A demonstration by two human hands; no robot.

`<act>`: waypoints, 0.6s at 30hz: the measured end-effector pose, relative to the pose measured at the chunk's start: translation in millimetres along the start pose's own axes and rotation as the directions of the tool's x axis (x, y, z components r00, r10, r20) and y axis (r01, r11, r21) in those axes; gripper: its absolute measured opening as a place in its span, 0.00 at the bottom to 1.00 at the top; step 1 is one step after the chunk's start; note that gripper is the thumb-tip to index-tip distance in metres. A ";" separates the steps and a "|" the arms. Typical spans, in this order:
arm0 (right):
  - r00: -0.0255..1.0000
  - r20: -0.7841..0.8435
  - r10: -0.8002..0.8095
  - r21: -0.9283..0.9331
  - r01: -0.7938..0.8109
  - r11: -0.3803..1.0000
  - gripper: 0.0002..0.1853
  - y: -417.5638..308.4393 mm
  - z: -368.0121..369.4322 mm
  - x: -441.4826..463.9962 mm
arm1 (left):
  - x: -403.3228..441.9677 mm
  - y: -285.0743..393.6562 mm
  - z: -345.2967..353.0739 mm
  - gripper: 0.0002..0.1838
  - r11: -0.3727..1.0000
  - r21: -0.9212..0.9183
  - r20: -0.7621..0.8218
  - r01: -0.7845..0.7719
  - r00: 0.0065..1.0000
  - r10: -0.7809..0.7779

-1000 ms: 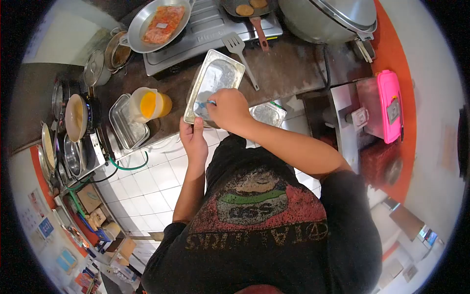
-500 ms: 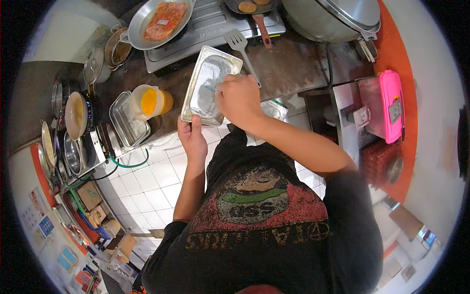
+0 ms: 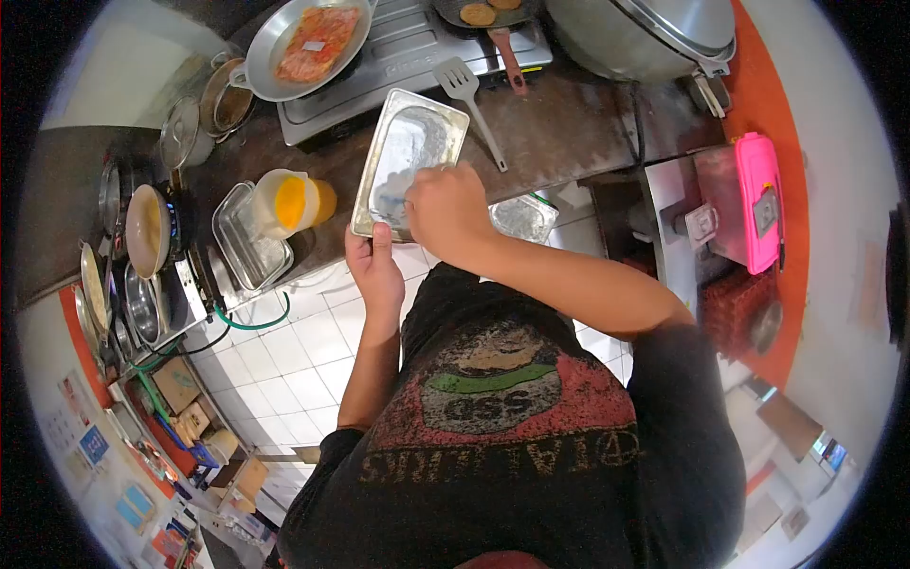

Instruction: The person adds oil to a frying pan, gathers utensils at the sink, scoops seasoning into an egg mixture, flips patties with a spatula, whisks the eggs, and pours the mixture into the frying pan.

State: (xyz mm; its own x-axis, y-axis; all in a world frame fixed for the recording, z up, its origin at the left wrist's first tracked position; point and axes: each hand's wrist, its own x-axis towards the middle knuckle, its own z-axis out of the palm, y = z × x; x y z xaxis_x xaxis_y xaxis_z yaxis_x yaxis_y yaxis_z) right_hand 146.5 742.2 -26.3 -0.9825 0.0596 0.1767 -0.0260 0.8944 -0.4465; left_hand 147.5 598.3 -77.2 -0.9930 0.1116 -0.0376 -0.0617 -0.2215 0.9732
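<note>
A rectangular metal pan (image 3: 408,142) is tilted over the counter edge, its inside facing up. My left hand (image 3: 375,266) grips its near corner, thumb over the rim. Over the pan's lower right part is my right hand (image 3: 445,209), its fingers closed; what they hold is hidden from view. A pale coating or sheen shows on the pan's inner bottom. Left of the pan, a jug of yellow liquid (image 3: 292,203) stands beside an empty metal tray (image 3: 248,242). A slotted spatula (image 3: 474,109) lies to the right of the pan.
A stove (image 3: 408,62) at the back bears a frying pan with reddish meat (image 3: 318,45) and a dark pan with patties (image 3: 488,13). A large pot (image 3: 616,38) stands at the back right. Right is a pink-lidded box (image 3: 756,204); several pans are at the left.
My right hand has moved down and left across the metal pan, toward its near end. The metal pan and my left hand have barely moved since half a second ago.
</note>
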 end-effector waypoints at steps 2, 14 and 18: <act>0.999 -0.042 0.024 -0.020 -0.025 0.999 0.05 6.4 -0.6 7.4 | 0.4 -1.8 0.1 0.12 0.999 -0.027 0.006 0.016 1.000 -0.016; 0.971 -0.056 -0.235 0.025 0.236 0.971 0.04 12.0 4.8 2.2 | 8.7 -0.1 -9.4 0.14 0.992 -0.087 0.069 0.092 0.994 -0.086; 0.984 0.069 -0.162 -0.078 0.167 0.983 0.05 8.9 -15.9 9.4 | 8.6 -1.6 -9.9 0.14 0.995 -0.023 0.074 0.098 0.993 -0.096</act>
State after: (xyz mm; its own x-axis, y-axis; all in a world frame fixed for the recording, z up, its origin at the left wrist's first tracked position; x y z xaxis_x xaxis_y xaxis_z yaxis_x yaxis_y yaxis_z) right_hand 140.0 757.8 -14.6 -0.9757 -0.1170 0.1854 -0.1755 0.9238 -0.3404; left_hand 138.0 590.1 -81.4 -0.9723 0.2042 -0.1140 -0.1612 -0.2319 0.9593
